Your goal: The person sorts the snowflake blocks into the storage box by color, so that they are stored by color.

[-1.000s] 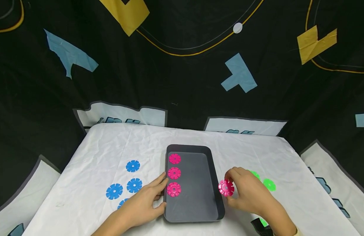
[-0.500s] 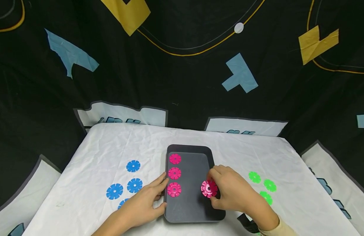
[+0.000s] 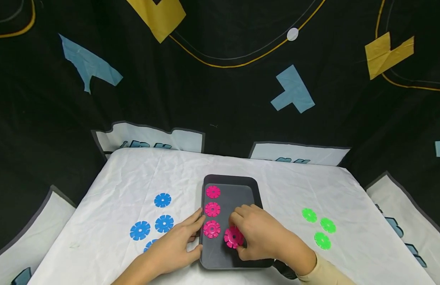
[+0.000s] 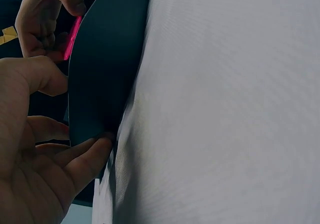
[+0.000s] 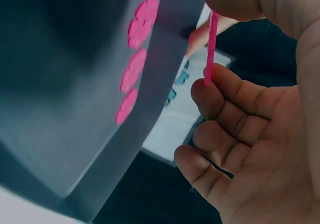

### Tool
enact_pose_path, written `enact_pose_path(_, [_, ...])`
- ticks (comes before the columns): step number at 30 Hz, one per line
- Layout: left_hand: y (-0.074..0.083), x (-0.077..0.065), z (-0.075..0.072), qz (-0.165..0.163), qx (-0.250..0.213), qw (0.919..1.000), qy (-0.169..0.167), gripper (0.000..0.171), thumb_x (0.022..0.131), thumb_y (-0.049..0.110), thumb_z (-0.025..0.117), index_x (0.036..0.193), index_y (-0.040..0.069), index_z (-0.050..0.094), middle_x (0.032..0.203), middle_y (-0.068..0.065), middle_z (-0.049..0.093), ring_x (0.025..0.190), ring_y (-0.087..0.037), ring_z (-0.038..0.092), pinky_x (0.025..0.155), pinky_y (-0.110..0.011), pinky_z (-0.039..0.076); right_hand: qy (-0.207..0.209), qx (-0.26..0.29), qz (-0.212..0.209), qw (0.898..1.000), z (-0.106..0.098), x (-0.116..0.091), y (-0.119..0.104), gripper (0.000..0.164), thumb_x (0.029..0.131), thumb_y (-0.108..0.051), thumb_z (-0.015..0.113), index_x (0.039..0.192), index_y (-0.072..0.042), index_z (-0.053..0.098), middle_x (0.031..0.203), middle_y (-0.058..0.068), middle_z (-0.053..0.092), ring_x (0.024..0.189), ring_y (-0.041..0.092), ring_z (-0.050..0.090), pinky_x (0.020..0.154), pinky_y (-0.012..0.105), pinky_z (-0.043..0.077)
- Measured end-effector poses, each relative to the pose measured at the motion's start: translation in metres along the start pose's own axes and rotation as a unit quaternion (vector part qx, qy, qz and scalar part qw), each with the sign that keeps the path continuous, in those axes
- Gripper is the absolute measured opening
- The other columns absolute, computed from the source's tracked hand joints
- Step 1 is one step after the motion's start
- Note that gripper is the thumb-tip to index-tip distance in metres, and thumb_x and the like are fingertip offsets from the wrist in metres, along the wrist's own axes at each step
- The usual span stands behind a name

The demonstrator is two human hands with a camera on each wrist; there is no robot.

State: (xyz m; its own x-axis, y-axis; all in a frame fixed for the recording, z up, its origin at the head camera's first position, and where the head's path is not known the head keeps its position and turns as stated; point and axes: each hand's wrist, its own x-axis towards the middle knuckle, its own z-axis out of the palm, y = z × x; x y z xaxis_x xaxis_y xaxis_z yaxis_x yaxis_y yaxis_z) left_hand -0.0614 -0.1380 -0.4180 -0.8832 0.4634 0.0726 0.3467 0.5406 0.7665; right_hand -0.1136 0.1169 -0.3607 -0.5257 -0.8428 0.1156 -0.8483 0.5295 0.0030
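My right hand (image 3: pixel 264 235) pinches a pink notched plastic disc (image 3: pixel 233 238) over the dark grey tray (image 3: pixel 238 190). In the right wrist view that disc (image 5: pixel 211 49) stands edge-on between thumb and fingertips. Three more pink discs (image 3: pixel 211 209) lie in a column along the tray's left side. The fingers of my left hand (image 3: pixel 175 247) are fairly straight and rest against the tray's left wall. Seen from the left wrist, the left hand (image 4: pixel 45 159) touches the rim with some fingertips, and others sit low on the outer wall.
Several blue discs (image 3: pixel 164 223) lie on the white cloth (image 3: pixel 99 229) left of the tray, one partly behind the left hand. Green discs (image 3: pixel 322 240) lie at the right. A black strap (image 3: pixel 285 270) shows by the right wrist. Behind the table hangs a black curtain (image 3: pixel 213 103).
My right hand has carried the pink disc leftward from outside the tray's right edge to over its middle. The green discs have come into fuller view. The left hand keeps its place.
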Motion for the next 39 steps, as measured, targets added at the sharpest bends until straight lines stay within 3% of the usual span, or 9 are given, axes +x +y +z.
enact_pose_path(4, [0.0, 0.001, 0.0, 0.002, -0.015, 0.9999, -0.005, 0.07, 0.091, 0.019, 0.063, 0.149, -0.004, 0.031, 0.161, -0.013, 0.013, 0.121, -0.02, 0.056, 0.09, -0.022, 0.05, -0.025, -0.012, -0.02, 0.999, 0.003, 0.008, -0.006, 0.041, 0.061, -0.038, 0.079, 0.092, -0.02, 0.059, 0.077, -0.016, 0.044, 0.072, 0.003, 0.042, 0.066, 0.024, 0.041])
enact_pose_path(14, [0.001, 0.002, 0.0, 0.005, 0.001, 1.0, -0.005, 0.07, 0.091, 0.021, 0.063, 0.149, -0.004, 0.032, 0.161, -0.012, 0.014, 0.12, -0.017, 0.056, 0.09, -0.022, 0.05, -0.086, -0.04, -0.069, 0.993, 0.012, 0.027, -0.017, 0.04, 0.063, -0.043, 0.078, 0.09, -0.021, 0.058, 0.077, -0.016, 0.047, 0.074, 0.003, 0.044, 0.063, 0.022, 0.039])
enact_pose_path(21, [0.0, 0.001, 0.0, 0.005, 0.005, 1.0, -0.006, 0.069, 0.09, 0.02, 0.063, 0.148, -0.004, 0.034, 0.16, -0.012, 0.016, 0.118, -0.016, 0.056, 0.09, -0.022, 0.051, -0.142, -0.036, -0.083, 0.986, 0.018, 0.039, -0.022, 0.041, 0.067, -0.046, 0.08, 0.094, -0.022, 0.059, 0.088, -0.015, 0.057, 0.089, 0.003, 0.056, 0.08, 0.027, 0.05])
enact_pose_path(28, [-0.001, 0.001, -0.001, 0.006, 0.012, 0.9999, -0.01, 0.07, 0.091, 0.021, 0.063, 0.148, -0.004, 0.033, 0.16, -0.013, 0.015, 0.116, -0.013, 0.057, 0.09, -0.024, 0.051, -0.181, -0.031, -0.081, 0.98, 0.025, 0.046, -0.026, 0.045, 0.071, -0.046, 0.078, 0.104, -0.018, 0.064, 0.093, -0.013, 0.06, 0.092, 0.004, 0.057, 0.092, 0.032, 0.049])
enact_pose_path(34, [0.0, -0.001, -0.001, 0.0, 0.013, 0.9999, -0.006, 0.07, 0.091, 0.021, 0.063, 0.149, -0.004, 0.033, 0.161, -0.011, 0.014, 0.114, -0.014, 0.058, 0.09, -0.024, 0.051, -0.192, -0.051, -0.084, 0.976, 0.027, 0.047, -0.028, 0.048, 0.075, -0.049, 0.076, 0.11, -0.018, 0.064, 0.107, -0.008, 0.064, 0.107, 0.01, 0.059, 0.095, 0.034, 0.048])
enact_pose_path(39, [0.0, -0.001, -0.001, 0.002, 0.017, 0.9999, -0.004, 0.071, 0.09, 0.022, 0.064, 0.149, -0.004, 0.033, 0.161, -0.011, 0.014, 0.115, -0.015, 0.058, 0.09, -0.024, 0.051, -0.172, -0.029, -0.088, 0.981, 0.021, 0.04, -0.024, 0.044, 0.076, -0.046, 0.076, 0.109, -0.019, 0.065, 0.105, -0.011, 0.063, 0.103, 0.005, 0.059, 0.093, 0.034, 0.049])
